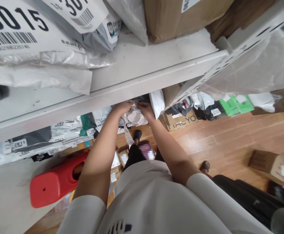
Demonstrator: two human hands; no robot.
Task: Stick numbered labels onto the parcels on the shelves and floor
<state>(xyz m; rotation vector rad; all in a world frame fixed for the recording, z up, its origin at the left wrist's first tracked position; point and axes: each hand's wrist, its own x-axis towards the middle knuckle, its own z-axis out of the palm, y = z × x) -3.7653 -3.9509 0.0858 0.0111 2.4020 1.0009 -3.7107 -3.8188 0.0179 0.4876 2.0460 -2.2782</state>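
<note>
Both my hands meet below the front edge of the upper shelf, close to a dark parcel point(143, 97). My left hand point(124, 108) is closed, its fingertips at the top of a roll of white labels point(135, 117). From the roll a printed label strip point(128, 132) hangs down. On the roll's other side my right hand point(145, 110) is also closed, with fingers bent in toward the left ones. The exact grip of the fingertips is partly hidden. A white plastic parcel point(157, 102) stands just right of my right hand.
The upper shelf point(151, 60) juts out over my hands, bearing bagged parcels point(17, 29) and a cardboard box point(176, 19). Numbered parcels point(32, 138) fill the lower shelf. A red stool point(55, 183) stands at left. Boxes point(265, 162) and bags lie about the wooden floor point(224, 136).
</note>
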